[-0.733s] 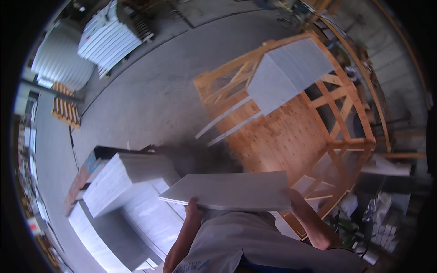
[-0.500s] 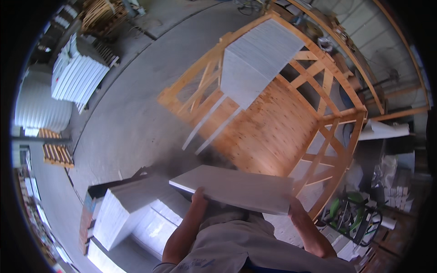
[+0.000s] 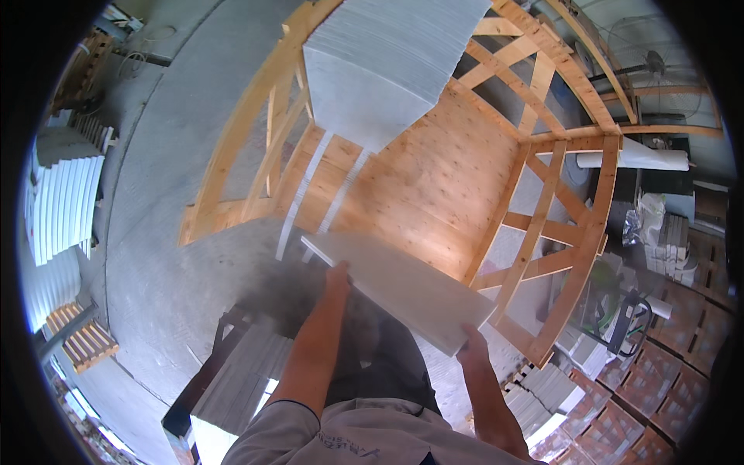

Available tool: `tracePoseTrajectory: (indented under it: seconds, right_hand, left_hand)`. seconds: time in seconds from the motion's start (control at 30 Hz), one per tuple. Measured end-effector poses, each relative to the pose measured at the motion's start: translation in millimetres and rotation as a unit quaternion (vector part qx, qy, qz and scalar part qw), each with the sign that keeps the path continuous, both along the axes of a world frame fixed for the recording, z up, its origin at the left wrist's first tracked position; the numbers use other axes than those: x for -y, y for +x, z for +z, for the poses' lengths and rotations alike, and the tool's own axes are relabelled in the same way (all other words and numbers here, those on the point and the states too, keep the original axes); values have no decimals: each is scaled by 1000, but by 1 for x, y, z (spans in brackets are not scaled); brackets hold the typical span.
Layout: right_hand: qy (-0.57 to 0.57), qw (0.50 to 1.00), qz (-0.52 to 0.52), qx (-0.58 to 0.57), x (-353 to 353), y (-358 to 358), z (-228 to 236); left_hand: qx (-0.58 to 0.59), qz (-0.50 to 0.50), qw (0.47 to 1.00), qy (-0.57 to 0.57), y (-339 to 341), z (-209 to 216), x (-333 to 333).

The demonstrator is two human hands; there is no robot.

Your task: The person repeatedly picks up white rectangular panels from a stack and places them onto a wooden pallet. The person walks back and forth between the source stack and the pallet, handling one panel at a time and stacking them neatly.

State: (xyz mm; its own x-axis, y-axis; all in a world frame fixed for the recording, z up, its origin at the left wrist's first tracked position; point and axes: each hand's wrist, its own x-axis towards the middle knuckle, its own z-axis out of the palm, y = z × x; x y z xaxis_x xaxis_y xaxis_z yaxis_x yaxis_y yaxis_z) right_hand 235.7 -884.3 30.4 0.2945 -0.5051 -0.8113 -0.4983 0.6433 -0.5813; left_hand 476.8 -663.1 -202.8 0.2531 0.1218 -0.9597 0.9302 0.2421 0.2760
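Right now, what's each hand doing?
Left hand: closed, holding the pale slab by its near edge.
Right hand: closed, holding the pale slab's right end.

- Your slab (image 3: 403, 287) looks smooth, matt and stone-like.
- Your shirt (image 3: 364, 438) is matt cloth.
- The crate (image 3: 434, 186) before you is bare, dark-flecked wood.
- Your floor (image 3: 170, 178) looks like scuffed, matt concrete.

1. Slatted wooden pallet (image 3: 80, 337), on concrete floor (image 3: 167, 209), far left.
2. Stack of white-edged panels (image 3: 66, 205), left edge, above pallet.
3. White roll (image 3: 639, 159), lying at right.
4. Caged fan (image 3: 655, 63), upper right.
5. Clear plastic wrap (image 3: 649, 208), bunched just beside grey blocks (image 3: 671, 242).
6. Black tubular frame (image 3: 634, 322), right; green item next to it, blurred.
7. Brown crates (image 3: 655, 380), packed close together, lower right.
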Motion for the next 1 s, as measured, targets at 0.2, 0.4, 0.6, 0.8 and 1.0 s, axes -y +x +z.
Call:
tracePoseTrajectory:
  seconds: [0.2,0.4,0.6,0.8,1.0]
  right_hand:
    - [67,976,-195,-65,-13,33,-38]
    - [-11,996,-44,-83,-27,22,-75]
    - [49,995,-83,-6,-44,42,-92]
    - [170,972,-140,87,-83,118,-54]
    - [335,898,-244,147,-45,150,2]
  left_hand:
    - [-47,-7,999,-18,52,-26,5]
    - [-30,-30,999,-33,72,-41,2]
    - [-1,-132,991,-6,50,24,13]
    - [221,-295,930,-4,-19,110,2]
    - [323,-436,840,-11,31,58,-83]
